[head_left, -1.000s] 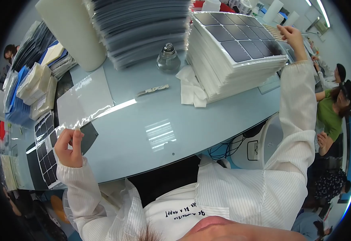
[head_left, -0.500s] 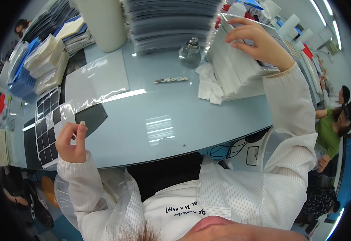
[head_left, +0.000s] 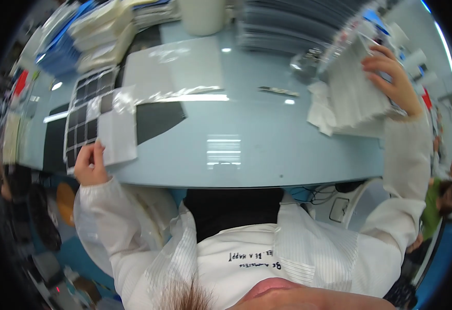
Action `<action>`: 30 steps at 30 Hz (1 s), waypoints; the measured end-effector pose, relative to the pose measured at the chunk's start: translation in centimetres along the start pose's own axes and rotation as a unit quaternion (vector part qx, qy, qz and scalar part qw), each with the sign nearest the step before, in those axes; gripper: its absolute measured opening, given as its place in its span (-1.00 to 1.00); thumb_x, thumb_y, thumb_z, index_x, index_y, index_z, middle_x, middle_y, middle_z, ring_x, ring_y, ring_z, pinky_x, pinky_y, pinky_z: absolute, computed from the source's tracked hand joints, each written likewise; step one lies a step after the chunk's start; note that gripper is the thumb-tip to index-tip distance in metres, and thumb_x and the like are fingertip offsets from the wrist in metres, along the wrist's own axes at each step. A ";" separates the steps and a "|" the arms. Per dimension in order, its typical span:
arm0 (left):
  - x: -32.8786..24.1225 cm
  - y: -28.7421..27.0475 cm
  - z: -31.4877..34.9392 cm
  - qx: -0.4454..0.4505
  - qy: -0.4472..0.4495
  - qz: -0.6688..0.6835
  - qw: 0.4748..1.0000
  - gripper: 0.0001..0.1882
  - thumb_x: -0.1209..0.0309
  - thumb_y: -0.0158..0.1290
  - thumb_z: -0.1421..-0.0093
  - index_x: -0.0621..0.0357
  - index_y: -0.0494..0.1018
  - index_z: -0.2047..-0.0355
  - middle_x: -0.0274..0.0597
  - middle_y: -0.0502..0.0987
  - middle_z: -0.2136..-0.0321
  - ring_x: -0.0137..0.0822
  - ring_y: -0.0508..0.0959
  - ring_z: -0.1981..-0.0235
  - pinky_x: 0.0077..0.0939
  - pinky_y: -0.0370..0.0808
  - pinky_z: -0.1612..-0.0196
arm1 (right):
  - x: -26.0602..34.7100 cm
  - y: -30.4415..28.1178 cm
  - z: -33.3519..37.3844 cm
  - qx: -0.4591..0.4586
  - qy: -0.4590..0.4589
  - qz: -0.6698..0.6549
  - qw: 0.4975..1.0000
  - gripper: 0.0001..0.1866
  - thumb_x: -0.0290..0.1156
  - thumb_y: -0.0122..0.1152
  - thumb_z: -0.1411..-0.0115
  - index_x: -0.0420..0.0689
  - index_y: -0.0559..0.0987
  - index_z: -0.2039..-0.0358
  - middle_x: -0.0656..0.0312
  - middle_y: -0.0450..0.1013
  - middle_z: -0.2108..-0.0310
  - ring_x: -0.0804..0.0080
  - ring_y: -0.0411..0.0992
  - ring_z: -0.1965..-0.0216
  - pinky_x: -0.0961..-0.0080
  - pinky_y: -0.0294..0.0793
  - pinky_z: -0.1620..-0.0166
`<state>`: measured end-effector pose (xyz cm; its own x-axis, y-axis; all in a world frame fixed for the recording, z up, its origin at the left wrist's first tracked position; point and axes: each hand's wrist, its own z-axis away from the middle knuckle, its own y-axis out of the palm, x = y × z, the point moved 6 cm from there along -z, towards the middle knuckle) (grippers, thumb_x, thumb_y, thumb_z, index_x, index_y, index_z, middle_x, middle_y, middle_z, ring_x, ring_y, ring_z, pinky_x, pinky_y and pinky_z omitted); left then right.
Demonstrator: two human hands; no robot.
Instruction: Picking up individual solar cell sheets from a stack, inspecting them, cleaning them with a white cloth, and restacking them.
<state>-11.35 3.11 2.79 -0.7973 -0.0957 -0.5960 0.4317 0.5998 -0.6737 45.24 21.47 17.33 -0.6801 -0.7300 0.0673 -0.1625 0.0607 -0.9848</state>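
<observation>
On the left lies a sheet of black square labels [head_left: 86, 121] with a bare white part [head_left: 120, 132] at its right. My left hand [head_left: 91, 164] is at its near edge, thumb and forefinger pressed together; what they pinch, if anything, does not show. At the right stands a thick stack of thin white packaging sheets [head_left: 352, 95]. Over its far right edge my right hand [head_left: 391, 77] rests with fingers apart and bent, touching the stack and gripping nothing that I can see. A crumpled white cloth-like piece [head_left: 320, 111] sits against the stack's left side.
A clear plastic sleeve [head_left: 174, 70] lies behind the labels. A small patterned cutter [head_left: 278, 91] and a glass bottle [head_left: 306, 64] are left of the white stack. Tall grey stacked sheets [head_left: 288, 31], a white cylinder [head_left: 201, 18] and piled packets [head_left: 102, 36] stand at the back.
The view has turned left, so the table's things sit further right. My left hand has come down to the label sheet's near edge. My right hand's fingers have lowered onto the white stack.
</observation>
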 end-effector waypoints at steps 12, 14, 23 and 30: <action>0.1 -0.5 1.5 -0.017 0.143 -0.140 0.980 -0.61 0.34 0.20 0.09 0.07 0.47 0.19 -0.21 0.44 0.16 -0.19 0.38 0.10 -0.38 0.34 0.10 | 21.2 5.7 -5.9 0.050 -0.163 -0.110 0.979 -0.69 -0.46 0.25 0.07 -0.25 0.47 0.27 0.05 0.39 0.12 0.06 0.33 0.06 0.29 0.34 0.05; -1.9 0.8 1.3 0.060 0.185 -0.140 0.971 -0.51 0.24 0.26 0.19 0.07 0.48 0.19 -0.15 0.40 0.10 -0.09 0.35 0.02 -0.26 0.24 -0.02 | 22.6 8.6 -8.0 0.051 -0.209 -0.138 0.967 -0.68 -0.46 0.25 0.07 -0.24 0.45 0.26 0.06 0.39 0.13 0.10 0.35 0.10 0.31 0.37 0.08; -2.6 2.0 2.2 0.048 0.251 -0.183 0.949 -0.65 0.35 0.21 0.12 0.17 0.50 0.27 -0.14 0.50 0.22 -0.16 0.44 0.12 -0.29 0.29 0.04 | 27.7 21.4 -15.7 0.193 -0.028 -0.513 0.836 -0.56 -0.29 0.22 -0.06 -0.24 0.40 0.09 0.10 0.38 0.14 0.37 0.42 0.18 0.53 0.45 0.15; -3.6 1.2 1.6 -0.006 0.210 -0.053 0.976 -0.70 0.40 0.19 0.10 0.22 0.50 0.31 -0.17 0.53 0.30 -0.19 0.50 0.23 -0.31 0.32 0.07 | 31.8 25.0 -21.1 0.245 0.175 -0.793 0.529 -0.45 -0.18 0.13 -0.13 -0.36 0.30 0.03 0.11 0.44 0.29 0.42 0.45 0.27 0.60 0.46 0.17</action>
<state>-7.28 2.89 3.35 -0.9411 0.1743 -0.2897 0.3338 0.6144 -0.7149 4.50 14.14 -1.80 -0.0711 0.5781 0.8129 -0.5807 -0.6866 0.4374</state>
